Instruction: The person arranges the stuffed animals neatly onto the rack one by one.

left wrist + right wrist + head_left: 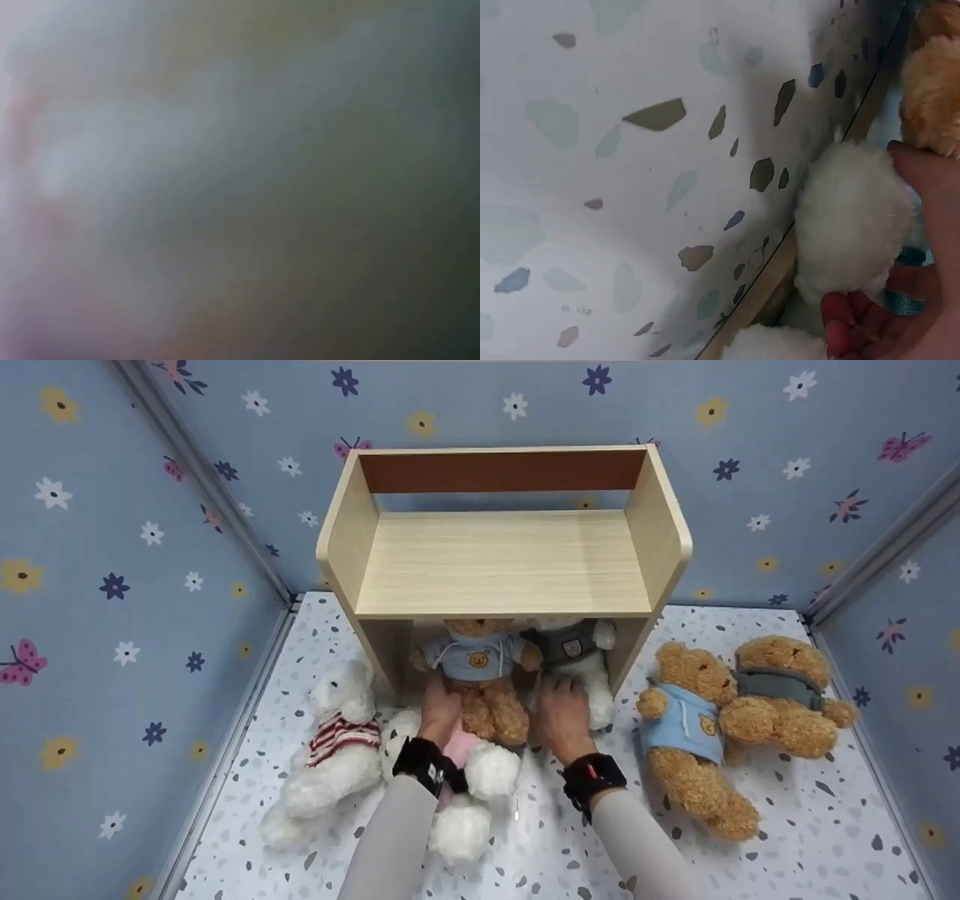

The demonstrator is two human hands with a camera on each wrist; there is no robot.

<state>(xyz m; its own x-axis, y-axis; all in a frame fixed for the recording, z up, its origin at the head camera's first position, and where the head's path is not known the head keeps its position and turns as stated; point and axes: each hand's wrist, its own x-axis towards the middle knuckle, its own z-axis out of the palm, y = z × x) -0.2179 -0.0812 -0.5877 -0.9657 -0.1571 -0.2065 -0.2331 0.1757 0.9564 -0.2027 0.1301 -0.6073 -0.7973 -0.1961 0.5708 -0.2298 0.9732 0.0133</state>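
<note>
A brown teddy bear (484, 690) in a light blue hoodie sits in the lower compartment of a wooden shelf (510, 562), legs toward the front. My left hand (441, 709) is at its leg on the left side; the fingers are partly hidden, and the left wrist view is a blur. To its right sits a white teddy bear (594, 679) in a dark grey vest, head hidden under the shelf board. My right hand (564, 712) grips this bear's leg. In the right wrist view, thumb and curled fingers (855, 319) lie around the white furry leg (851, 217).
Beneath my left forearm lies a white bear (491, 771) in pink. Farther left is a white bear (337, 750) in a red-striped top. On the right lie brown bears in a blue hoodie (686, 727) and a grey vest (780, 694). Flowered walls (187, 645) enclose the speckled tabletop (577, 855).
</note>
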